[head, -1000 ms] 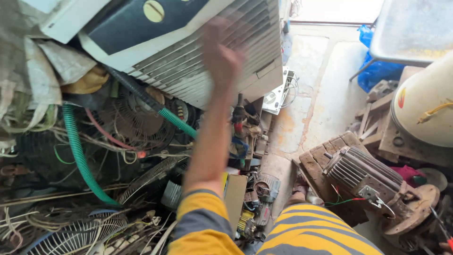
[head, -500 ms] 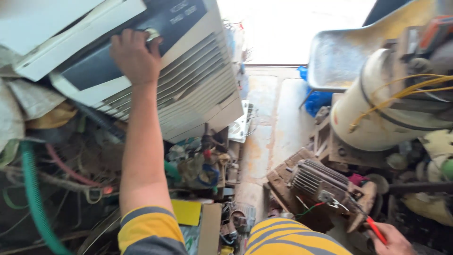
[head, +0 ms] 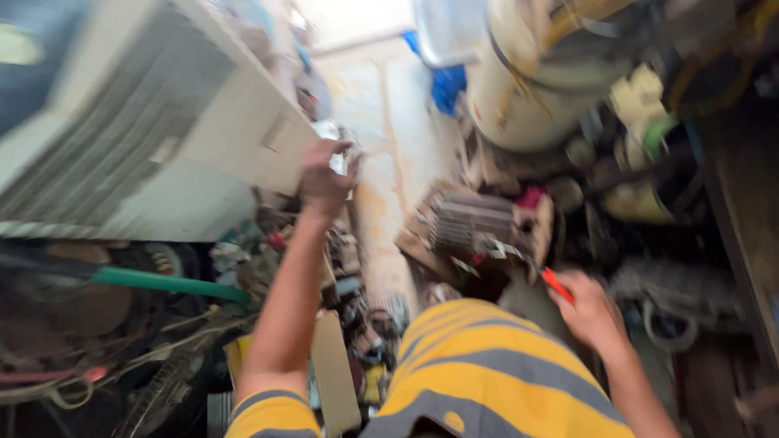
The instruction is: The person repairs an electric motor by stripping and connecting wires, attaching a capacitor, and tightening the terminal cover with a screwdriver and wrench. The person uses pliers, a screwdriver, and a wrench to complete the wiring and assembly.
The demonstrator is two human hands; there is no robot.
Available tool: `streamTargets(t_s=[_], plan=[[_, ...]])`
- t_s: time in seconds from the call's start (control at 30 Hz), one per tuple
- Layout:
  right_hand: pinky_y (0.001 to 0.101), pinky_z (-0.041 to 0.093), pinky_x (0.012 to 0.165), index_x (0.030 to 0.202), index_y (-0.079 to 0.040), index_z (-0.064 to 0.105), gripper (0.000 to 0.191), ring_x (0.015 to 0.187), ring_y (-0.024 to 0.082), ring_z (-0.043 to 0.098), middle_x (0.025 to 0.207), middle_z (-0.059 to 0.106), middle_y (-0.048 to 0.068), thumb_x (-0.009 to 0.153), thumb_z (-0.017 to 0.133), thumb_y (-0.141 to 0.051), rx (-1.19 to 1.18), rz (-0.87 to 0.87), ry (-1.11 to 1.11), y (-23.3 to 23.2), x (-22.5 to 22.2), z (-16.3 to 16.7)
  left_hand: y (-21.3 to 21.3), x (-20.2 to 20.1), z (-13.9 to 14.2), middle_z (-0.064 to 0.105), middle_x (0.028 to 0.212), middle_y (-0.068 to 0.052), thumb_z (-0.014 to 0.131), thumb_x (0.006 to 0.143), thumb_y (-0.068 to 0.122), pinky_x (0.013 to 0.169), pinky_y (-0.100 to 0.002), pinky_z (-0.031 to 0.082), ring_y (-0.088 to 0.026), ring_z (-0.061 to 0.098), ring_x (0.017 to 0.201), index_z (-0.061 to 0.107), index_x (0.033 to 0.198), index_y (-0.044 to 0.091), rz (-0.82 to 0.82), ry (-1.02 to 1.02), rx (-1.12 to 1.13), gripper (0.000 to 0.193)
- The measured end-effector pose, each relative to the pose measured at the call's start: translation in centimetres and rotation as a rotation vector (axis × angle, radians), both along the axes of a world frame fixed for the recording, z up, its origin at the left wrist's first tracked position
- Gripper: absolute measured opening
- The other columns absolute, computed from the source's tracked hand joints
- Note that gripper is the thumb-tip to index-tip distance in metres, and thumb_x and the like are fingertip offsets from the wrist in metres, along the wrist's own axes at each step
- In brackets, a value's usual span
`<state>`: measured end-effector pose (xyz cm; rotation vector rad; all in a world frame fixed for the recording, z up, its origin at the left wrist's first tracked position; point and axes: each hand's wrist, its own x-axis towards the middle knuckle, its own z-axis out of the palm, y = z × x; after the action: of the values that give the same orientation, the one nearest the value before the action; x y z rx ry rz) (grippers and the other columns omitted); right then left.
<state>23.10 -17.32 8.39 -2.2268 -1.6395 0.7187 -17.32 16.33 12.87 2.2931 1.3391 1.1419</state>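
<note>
Two hands: both are showing in a badly blurred view, so fine detail is escaping you.
Left hand (head: 324, 177): you are raising it with fingers curled half closed, just beside the lower corner of the white louvred appliance casing (head: 154, 154); whether it is gripping anything, you cannot tell.
Right hand (head: 592, 312): you are closing it around a red-handled tool (head: 557, 285), low on your right, its tip pointing toward the finned motor (head: 479, 223).
Between the hands: your yellow-and-grey striped shirt (head: 479, 365) is filling the gap.
Left clutter: a green hose (head: 170, 285) is running under the casing, over tangled wires and a fan grille (head: 162, 397).
Right clutter: a large cream tank (head: 527, 89) is crowding in above the motor, with a blue object (head: 448, 88) lying behind it.
Floor: a narrow strip of pale floor (head: 381, 122) is running between the piles.
</note>
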Motion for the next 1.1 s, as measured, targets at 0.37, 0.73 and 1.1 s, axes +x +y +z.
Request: streamTargets(t_s=[0.37, 0.73, 1.1], plan=[[0.0441, 0.052, 0.093, 0.116, -0.017, 0.075, 0.032, 0.112, 0.033, 0.065, 0.117, 0.07, 0.009, 0.091, 0.067, -0.035, -0.131, -0.02, -0.134, -1.0, -0.4, 0.5, -14.7, 15.0, -12.9, 0.072, 0.108, -0.014, 0.077, 0.085, 0.035, 0.092, -0.043, 0.054, -0.034, 0.067, 0.104, 0.075, 0.106, 0.009, -0.288, 0.012, -0.601, 0.034], [0.0462, 0.054, 0.091, 0.12, -0.022, 0.074, 0.036, 0.113, 0.034, 0.066, 0.122, 0.07, 0.008, 0.09, 0.065, -0.04, -0.143, -0.022, -0.124, -0.8, -0.7, -2.0, -10.9, 17.9, -11.6, 0.07, 0.112, -0.012, 0.074, 0.087, 0.04, 0.096, -0.046, 0.052, -0.035, 0.066, 0.109, 0.074, 0.109, 0.018, -0.28, 0.21, -0.539, 0.031], [0.0481, 0.05, 0.083, 0.102, -0.022, 0.076, 0.017, 0.1, 0.027, 0.063, 0.099, 0.063, 0.002, 0.085, 0.073, -0.026, 0.018, 0.127, -0.455, 2.5, -1.5, 1.4, -8.6, 20.1, -13.0, 0.07, 0.105, -0.013, 0.074, 0.082, 0.016, 0.088, -0.045, 0.053, -0.036, 0.066, 0.101, 0.078, 0.102, 0.015, -0.757, 0.207, -0.621, 0.019]])
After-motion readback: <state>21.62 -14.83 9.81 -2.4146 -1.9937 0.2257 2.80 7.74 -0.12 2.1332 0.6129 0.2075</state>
